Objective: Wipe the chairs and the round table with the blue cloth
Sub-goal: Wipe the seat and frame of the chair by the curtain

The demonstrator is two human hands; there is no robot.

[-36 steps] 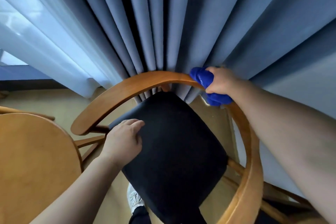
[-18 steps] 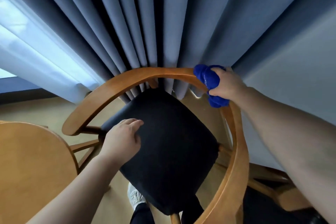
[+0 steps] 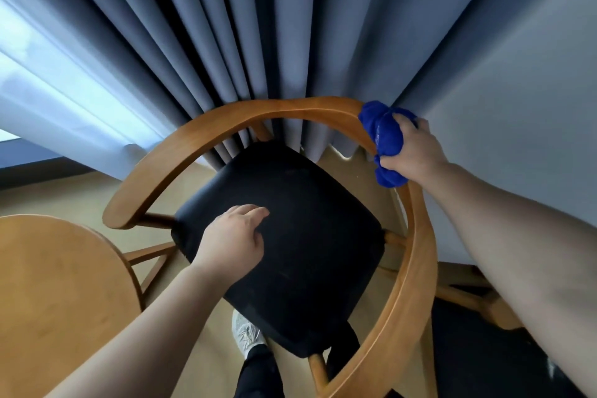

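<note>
My right hand (image 3: 416,152) gripped the bunched blue cloth (image 3: 384,136), fingers curled round it, against the curved back rail of the chair (image 3: 258,116). My left hand (image 3: 232,239) rested on the black seat (image 3: 307,236), fingers relaxed. The round table (image 3: 58,284) stood just beside the chair.

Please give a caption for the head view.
Right hand grips blue cloth on the chair's wooden rail; left hand rests on black seat.

Place: a sitting or dining corner, home or hotel-ish, can't really tell which
Window side: heavy grey-blue curtains (image 3: 226,26) down to the floor, sheer curtain (image 3: 48,74) beside them, glowing with daylight
Furniture: curved wooden armchair (image 3: 258,113) with a black padded seat (image 3: 307,203), round wooden table (image 3: 58,284) just beside it
Floor (image 3: 64,197): pale, wood-toned
</note>
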